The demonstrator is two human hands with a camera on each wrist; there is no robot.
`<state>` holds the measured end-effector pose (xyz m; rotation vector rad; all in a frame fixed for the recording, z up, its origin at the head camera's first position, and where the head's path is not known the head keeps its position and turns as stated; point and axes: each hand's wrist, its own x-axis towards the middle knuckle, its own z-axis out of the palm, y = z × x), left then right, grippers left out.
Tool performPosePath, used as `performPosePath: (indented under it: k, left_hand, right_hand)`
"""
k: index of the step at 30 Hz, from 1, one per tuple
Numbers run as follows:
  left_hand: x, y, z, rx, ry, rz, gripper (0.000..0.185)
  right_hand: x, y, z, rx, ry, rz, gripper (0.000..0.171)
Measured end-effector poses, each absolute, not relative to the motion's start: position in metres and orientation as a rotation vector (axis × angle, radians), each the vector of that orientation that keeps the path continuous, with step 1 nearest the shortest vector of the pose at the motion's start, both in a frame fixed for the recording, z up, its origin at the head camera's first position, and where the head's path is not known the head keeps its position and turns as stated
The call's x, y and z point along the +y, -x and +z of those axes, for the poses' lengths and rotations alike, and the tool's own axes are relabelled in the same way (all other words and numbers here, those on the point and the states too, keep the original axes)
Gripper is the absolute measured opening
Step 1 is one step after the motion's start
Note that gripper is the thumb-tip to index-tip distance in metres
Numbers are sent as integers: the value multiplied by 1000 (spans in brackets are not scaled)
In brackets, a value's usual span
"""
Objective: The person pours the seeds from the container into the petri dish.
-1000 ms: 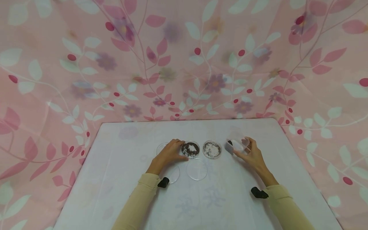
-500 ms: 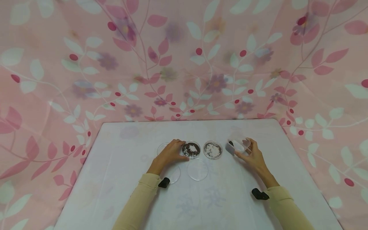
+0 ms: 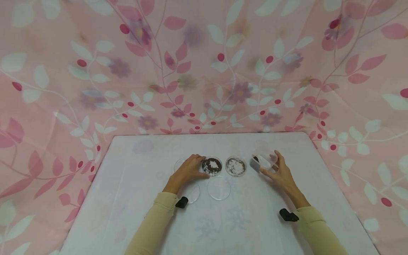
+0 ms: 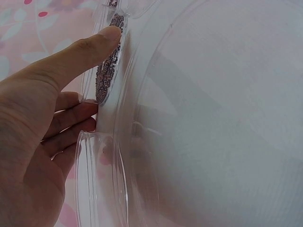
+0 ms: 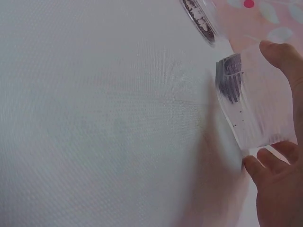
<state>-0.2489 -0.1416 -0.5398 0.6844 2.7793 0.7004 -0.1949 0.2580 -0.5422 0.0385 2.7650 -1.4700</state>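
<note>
Left hand (image 3: 188, 170) clamped on rim of dark-grain dish (image 3: 211, 165), mid-table. Right hand (image 3: 279, 171) gripping tilted clear container (image 3: 263, 160), just right of white-grain dish (image 3: 236, 166). Risk: further tilt likely to spill contents onto table (image 3: 242, 219).

A bench (image 3: 140, 198) covered in a pale, faintly flower-printed cloth was seen in front of a pink leaf-patterned backdrop. Near mid-bench a row was laid out: an empty clear dish (image 3: 179, 163) at the left end, then a dish of dark grains (image 3: 211, 165) with a white patch in it, then just beside it a dish of whitish grains (image 3: 236, 166). A clear rectangular container (image 3: 263, 161) was set at the right end. Two empty clear lids (image 3: 219, 188) were placed nearer the front edge, the left one (image 3: 193, 193) partly hidden.
</note>
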Motion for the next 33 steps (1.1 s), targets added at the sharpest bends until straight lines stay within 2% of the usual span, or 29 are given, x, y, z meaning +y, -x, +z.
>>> performPosePath:
  k: [6, 11, 16, 22, 33]
  left_hand:
    - [-142, 249, -538, 2769, -662, 697, 85]
    - [-142, 249, -536, 2768, -658, 714, 84]
    - [-141, 250, -537, 2783, -714, 700, 83]
    - [-141, 250, -537, 2775, -706, 713, 82]
    - [-142, 247, -536, 2778, -714, 727, 82]
  right_hand:
    - [255, 198, -531, 2923, 62, -1372, 112]
    - [244, 201, -520, 3112, 272, -1211, 111]
    - [222, 200, -506, 3212, 514, -1046, 110]
    - [189, 193, -497, 3142, 686, -920, 109]
    - [133, 179, -507, 2988, 936, -842, 105]
